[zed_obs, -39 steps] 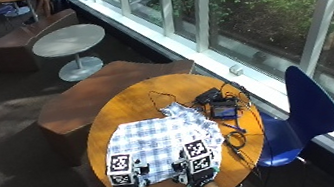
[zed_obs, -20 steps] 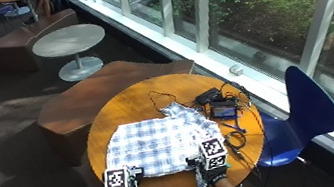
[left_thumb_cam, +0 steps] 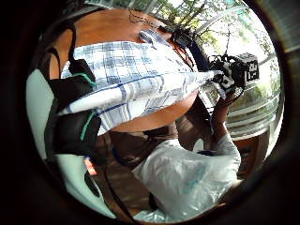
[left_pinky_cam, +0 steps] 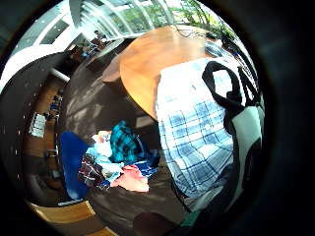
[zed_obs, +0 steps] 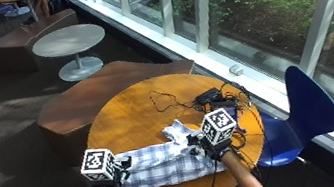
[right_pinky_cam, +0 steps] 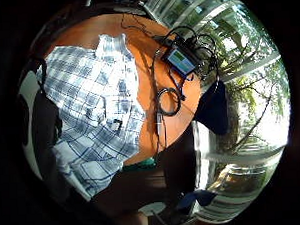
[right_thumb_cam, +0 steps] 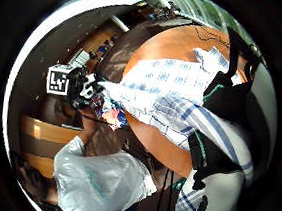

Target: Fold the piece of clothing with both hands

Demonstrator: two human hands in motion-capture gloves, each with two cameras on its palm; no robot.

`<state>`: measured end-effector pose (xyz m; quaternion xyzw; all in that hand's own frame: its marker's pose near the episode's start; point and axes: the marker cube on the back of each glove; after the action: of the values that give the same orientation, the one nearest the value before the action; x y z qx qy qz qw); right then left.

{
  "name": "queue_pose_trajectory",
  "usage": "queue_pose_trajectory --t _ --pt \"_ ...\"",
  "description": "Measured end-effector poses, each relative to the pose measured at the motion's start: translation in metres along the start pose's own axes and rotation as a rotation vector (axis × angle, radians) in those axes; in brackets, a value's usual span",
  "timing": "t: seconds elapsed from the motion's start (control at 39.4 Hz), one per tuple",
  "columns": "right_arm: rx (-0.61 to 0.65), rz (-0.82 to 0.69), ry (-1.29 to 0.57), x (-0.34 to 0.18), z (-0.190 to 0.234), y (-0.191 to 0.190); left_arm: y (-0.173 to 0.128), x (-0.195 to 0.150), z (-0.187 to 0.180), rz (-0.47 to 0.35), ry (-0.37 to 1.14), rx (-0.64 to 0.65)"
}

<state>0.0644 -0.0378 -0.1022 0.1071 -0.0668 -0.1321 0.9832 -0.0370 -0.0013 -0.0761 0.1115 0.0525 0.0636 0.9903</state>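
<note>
Since the earlier frame, both hands have lifted the shirt's near hem off the bench (first fold begun, not laid); left hand and right hand each pinch a corner.

bare table far side, cables crowd window edge
</note>
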Motion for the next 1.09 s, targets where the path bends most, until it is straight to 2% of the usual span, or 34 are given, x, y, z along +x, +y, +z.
queue_pose_trajectory --t 0.13,0.3,0.43,0.56,0.71,0.79,0.89,0.99,1.09 --pt "-0.094 0.056 -0.101 0.022 0.027 -0.087 -0.063 -0.020 0.026 -0.059 -0.033 -0.156" --pt "-0.220 0.127 -0.139 0.038 0.075 -0.151 -0.117 -0.038 0.074 -0.118 -0.069 -0.310" --pt "-0.211 0.132 -0.034 0.029 0.073 -0.159 -0.133 -0.043 0.098 -0.147 -0.064 -0.351" --pt "-0.159 0.188 0.027 0.031 0.071 -0.159 -0.130 -0.042 0.101 -0.189 -0.086 -0.298" --pt "0.070 0.317 0.003 0.049 0.060 -0.131 -0.105 -0.040 0.082 -0.260 -0.085 -0.071" --pt "0.155 0.382 0.008 0.047 0.046 -0.099 -0.092 -0.038 0.078 -0.247 -0.095 0.001" --pt "0.223 0.581 -0.005 0.048 0.056 -0.035 -0.067 -0.034 0.085 -0.211 -0.111 0.086" --pt "0.232 0.747 0.012 0.041 0.068 0.020 -0.044 -0.022 0.092 -0.181 -0.098 0.065" --pt "0.117 0.826 -0.005 0.040 0.089 0.040 -0.036 -0.021 0.113 -0.186 -0.106 -0.057"
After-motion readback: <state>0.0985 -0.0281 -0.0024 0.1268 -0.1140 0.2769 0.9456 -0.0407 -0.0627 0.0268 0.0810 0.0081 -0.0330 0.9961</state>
